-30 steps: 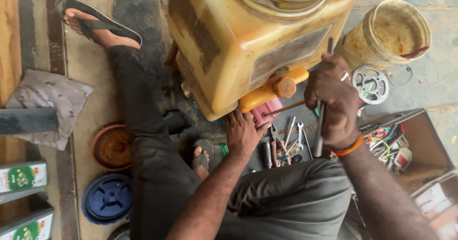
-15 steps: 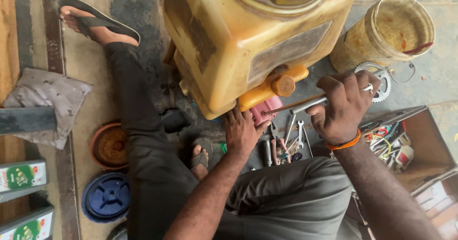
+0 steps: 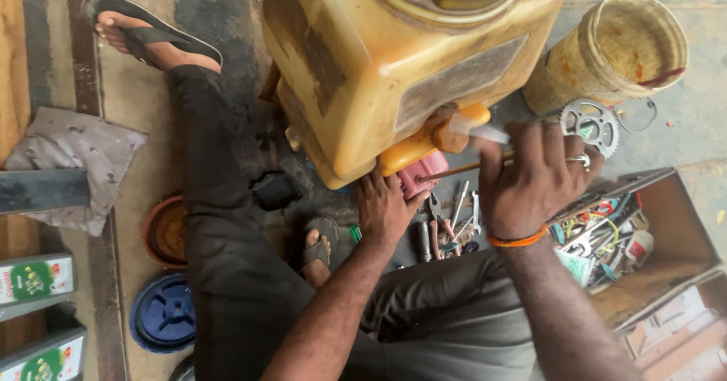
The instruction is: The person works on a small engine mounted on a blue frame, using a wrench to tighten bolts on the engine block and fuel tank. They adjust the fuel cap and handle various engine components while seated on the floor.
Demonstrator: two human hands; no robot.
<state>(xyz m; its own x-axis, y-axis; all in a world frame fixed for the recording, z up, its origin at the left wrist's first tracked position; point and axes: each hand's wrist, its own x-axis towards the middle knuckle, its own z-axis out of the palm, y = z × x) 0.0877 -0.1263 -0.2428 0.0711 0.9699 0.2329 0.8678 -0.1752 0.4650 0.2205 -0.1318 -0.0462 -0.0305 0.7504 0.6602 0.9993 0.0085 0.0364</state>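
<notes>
A big yellow plastic sprayer tank [image 3: 394, 63] stands tilted on the floor in front of me. My left hand [image 3: 385, 208] presses flat under its orange base by a pink part [image 3: 425, 176]. My right hand [image 3: 530, 175], with an orange wristband and a ring, is closed on a long thin screwdriver [image 3: 462, 170]. Its shaft lies level and points left at the pink part under the orange cap [image 3: 462, 120].
Loose wrenches and sockets [image 3: 450, 222] lie below the tank. A wooden toolbox [image 3: 644, 252] stands at the right, a sprocket [image 3: 591, 123] and a dirty yellow bucket [image 3: 613, 55] behind it. Blue [image 3: 163, 313] and brown lids [image 3: 166, 229] lie left of my legs.
My right hand has swung the screwdriver from upright to level, pointing it left toward the tank's base. My left hand has stayed under the tank.
</notes>
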